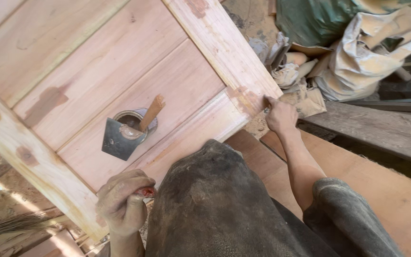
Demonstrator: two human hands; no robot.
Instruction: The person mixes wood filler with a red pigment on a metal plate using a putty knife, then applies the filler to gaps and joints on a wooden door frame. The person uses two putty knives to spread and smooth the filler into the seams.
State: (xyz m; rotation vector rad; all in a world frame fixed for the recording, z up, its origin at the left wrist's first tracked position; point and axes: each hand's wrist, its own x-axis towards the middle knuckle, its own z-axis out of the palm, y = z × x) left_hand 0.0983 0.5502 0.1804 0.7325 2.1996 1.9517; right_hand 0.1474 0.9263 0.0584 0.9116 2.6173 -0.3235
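Note:
A pale wooden panelled door (120,71) lies flat below me, with brownish filler patches on it. My right hand (279,115) is at the door's near right corner, its fingertips pinched on a small metal tool pressed against a filled patch (246,97). My left hand (122,202) rests on the door's near edge, dusty, its fingers closed on a small reddish lump. A small open tin (132,121) with a wooden stick (152,112) in it stands on the middle panel, with a grey metal scraper (118,140) leaning on it.
My dark-clad knee (215,200) fills the lower middle. Crumpled paper sacks (367,52) and a green bag (319,19) lie at the upper right. Wooden boards (391,190) run along the right. A broom (10,223) lies on the dirt floor at lower left.

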